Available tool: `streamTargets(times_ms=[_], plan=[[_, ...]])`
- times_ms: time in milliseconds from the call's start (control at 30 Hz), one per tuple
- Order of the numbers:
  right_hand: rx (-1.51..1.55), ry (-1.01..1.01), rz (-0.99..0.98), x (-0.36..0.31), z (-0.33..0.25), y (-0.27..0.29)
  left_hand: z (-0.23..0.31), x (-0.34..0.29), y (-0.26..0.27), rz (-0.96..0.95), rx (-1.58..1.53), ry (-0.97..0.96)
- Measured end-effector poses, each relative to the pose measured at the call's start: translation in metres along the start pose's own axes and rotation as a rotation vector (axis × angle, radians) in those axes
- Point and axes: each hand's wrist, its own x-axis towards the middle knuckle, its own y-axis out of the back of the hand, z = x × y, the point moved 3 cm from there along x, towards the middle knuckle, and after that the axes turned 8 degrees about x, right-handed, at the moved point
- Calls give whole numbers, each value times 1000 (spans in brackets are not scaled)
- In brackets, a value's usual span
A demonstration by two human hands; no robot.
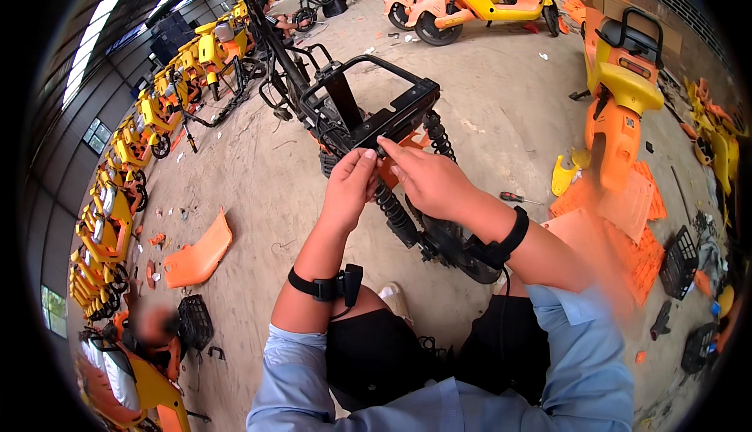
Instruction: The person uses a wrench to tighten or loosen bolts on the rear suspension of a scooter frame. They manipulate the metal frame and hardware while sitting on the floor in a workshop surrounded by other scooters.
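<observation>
A stripped-down scooter frame of black metal stands in front of me, its rear end toward me. My left hand is closed in a pinch at the frame's rear edge, just below the black crossbar. Close beside it, my right hand has its fingers and thumb drawn together at the same spot. A small dark part shows between the fingertips, too small to name. Below the hands are a black coil shock absorber and the rear wheel. A second shock absorber rises behind my right hand.
A screwdriver lies on the floor to the right, near stacked orange panels and a black basket. An orange panel lies left. Yellow scooters line the left side; a person is lower left.
</observation>
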Motion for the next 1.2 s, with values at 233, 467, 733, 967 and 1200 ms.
streamTargets(times_ms=[233, 467, 733, 967, 1200], plan=[[-17, -40, 58, 1, 9, 5, 4, -4, -2, -5, 132, 21], [-118, 135, 63, 22, -5, 8, 6, -4, 20, 118, 204, -101], [-319, 292, 11, 88, -14, 12, 14, 23, 46, 334, 206, -210], [-351, 362, 48, 96, 11, 1, 9, 43, 58, 315, 358, -215], [-386, 467, 26, 103, 21, -4, -3, 53, 70, 257, 403, -186]])
